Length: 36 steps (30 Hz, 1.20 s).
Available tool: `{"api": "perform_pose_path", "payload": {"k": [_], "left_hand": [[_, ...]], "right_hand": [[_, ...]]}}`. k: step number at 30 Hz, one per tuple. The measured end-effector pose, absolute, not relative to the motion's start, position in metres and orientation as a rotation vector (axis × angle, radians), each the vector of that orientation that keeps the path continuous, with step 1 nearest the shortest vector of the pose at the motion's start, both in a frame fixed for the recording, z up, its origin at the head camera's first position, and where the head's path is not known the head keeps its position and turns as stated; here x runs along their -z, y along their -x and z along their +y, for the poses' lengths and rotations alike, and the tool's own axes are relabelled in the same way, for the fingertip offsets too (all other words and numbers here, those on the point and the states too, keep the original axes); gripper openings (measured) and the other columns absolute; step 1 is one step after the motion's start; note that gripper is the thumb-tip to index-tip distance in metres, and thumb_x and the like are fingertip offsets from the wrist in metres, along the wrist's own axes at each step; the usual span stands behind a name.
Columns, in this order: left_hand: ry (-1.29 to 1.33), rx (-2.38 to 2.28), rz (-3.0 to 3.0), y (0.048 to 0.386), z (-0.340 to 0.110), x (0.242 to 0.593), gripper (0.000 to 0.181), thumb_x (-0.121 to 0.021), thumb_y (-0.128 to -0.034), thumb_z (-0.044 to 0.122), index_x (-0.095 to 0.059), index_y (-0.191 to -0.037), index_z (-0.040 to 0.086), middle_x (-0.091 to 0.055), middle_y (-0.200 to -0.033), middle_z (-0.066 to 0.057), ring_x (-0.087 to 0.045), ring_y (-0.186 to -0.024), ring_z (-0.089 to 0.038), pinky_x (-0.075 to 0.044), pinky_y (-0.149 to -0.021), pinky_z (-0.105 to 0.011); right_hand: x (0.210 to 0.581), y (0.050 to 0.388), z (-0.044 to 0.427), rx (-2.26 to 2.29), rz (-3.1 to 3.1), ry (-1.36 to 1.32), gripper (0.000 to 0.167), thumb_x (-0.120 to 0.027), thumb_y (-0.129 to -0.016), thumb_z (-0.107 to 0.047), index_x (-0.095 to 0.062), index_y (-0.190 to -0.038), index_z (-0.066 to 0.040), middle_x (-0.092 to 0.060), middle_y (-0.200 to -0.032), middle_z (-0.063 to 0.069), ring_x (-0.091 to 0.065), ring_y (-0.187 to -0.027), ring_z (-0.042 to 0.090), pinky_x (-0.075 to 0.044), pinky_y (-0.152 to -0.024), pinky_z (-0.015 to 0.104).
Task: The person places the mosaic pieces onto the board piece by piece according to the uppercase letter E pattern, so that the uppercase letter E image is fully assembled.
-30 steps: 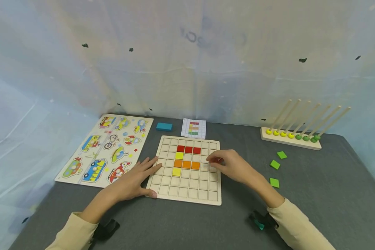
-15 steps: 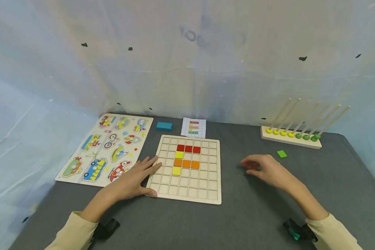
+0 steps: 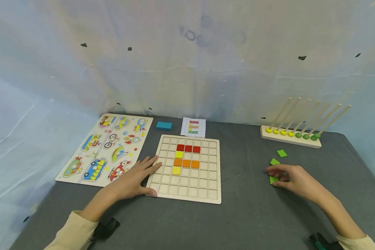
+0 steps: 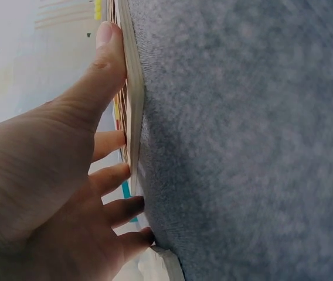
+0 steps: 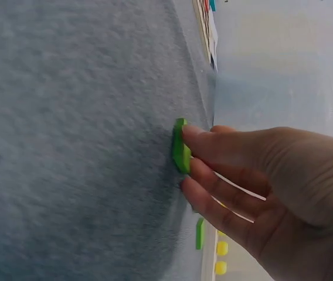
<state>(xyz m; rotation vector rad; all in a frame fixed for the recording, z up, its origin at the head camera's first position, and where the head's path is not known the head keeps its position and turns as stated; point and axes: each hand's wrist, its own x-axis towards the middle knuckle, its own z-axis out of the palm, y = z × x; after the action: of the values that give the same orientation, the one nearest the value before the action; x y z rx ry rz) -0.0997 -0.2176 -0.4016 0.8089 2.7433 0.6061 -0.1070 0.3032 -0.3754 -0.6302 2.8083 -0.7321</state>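
The left hand (image 3: 132, 178) rests on the left edge of a wooden grid board (image 3: 187, 194), fingers spread and thumb at its near corner. In the left wrist view, the thumb and fingers touch the side of the board (image 4: 132, 88). Red tiles (image 3: 188, 149), yellow tiles (image 3: 176, 170) and orange tiles (image 3: 186, 163) lie in the board's cells. To the right, the right hand (image 3: 295, 178) pinches a green tile (image 3: 273, 180) at the table surface. In the right wrist view, its thumb and fingertips meet the edges of this green tile (image 5: 180, 146).
Two other green tiles (image 3: 282, 153) lie just beyond the right hand. A peg stand (image 3: 290, 137) with yellow and green beads stands at the back right. A vehicle puzzle board (image 3: 104, 149) lies left, with a blue block (image 3: 164, 125) and a pattern card (image 3: 193, 127) behind the grid.
The right hand has moved from the grid board's right edge across the table to the nearest green tile, and its fingers have come around it. The left hand stays in place.
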Motion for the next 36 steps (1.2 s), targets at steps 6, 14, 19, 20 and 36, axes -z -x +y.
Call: {"api": "perform_pose_path", "payload": {"k": [6,14,19,20,36], "left_hand": [[-0.805,-0.612,2.741,0.099,-0.219,0.402,0.101,-0.070,-0.0757,0.063,-0.033,-0.154,0.011,-0.019,-0.162,-0.015,-0.014,-0.146,-0.044,-0.016,-0.115,-0.063],[-0.799,-0.602,2.736,0.098,-0.218,0.402,0.100,-0.070,-0.0760,0.063,-0.033,-0.154,0.012,-0.019,-0.162,-0.014,-0.014,-0.146,-0.044,-0.017,-0.114,-0.063],[-0.815,-0.608,2.730,0.099,-0.216,0.402,0.100,-0.070,-0.0761,0.062,-0.034,-0.154,0.011,-0.020,-0.161,-0.015,-0.014,-0.146,-0.045,-0.017,-0.114,-0.063],[-0.817,-0.609,2.731,0.100,-0.216,0.402,0.100,-0.070,-0.0761,0.063,-0.033,-0.154,0.011,-0.020,-0.161,-0.015,-0.014,-0.146,-0.045,-0.017,-0.114,-0.063],[-0.821,-0.607,2.748,0.100,-0.217,0.403,0.101,-0.069,-0.0756,0.065,-0.033,-0.154,0.012,-0.020,-0.161,-0.014,-0.015,-0.146,-0.044,-0.017,-0.115,-0.063]], "right_hand": [[0.378,0.106,0.304,0.732,2.825,0.624,0.043,-0.080,-0.078,-0.008,-0.068,-0.120,-0.007,-0.070,-0.107,0.003,-0.067,-0.094,0.019,-0.056,-0.072,0.027],[0.377,0.109,0.294,0.795,2.818,0.682,0.036,-0.077,-0.081,-0.002,-0.069,-0.116,-0.005,-0.067,-0.095,-0.005,-0.063,-0.085,0.008,-0.056,-0.067,0.024],[0.377,0.111,0.282,0.856,2.788,0.721,0.033,-0.076,-0.081,0.000,-0.070,-0.113,-0.006,-0.068,-0.094,-0.004,-0.063,-0.084,0.007,-0.056,-0.066,0.024],[0.377,0.111,0.279,0.867,2.781,0.734,0.033,-0.076,-0.081,0.000,-0.070,-0.113,-0.006,-0.067,-0.094,-0.004,-0.063,-0.084,0.008,-0.056,-0.066,0.024],[0.370,0.135,0.221,0.918,2.699,0.887,0.029,-0.074,-0.084,0.000,-0.070,-0.113,-0.003,-0.068,-0.091,-0.003,-0.064,-0.083,0.011,-0.055,-0.068,0.026]]}}
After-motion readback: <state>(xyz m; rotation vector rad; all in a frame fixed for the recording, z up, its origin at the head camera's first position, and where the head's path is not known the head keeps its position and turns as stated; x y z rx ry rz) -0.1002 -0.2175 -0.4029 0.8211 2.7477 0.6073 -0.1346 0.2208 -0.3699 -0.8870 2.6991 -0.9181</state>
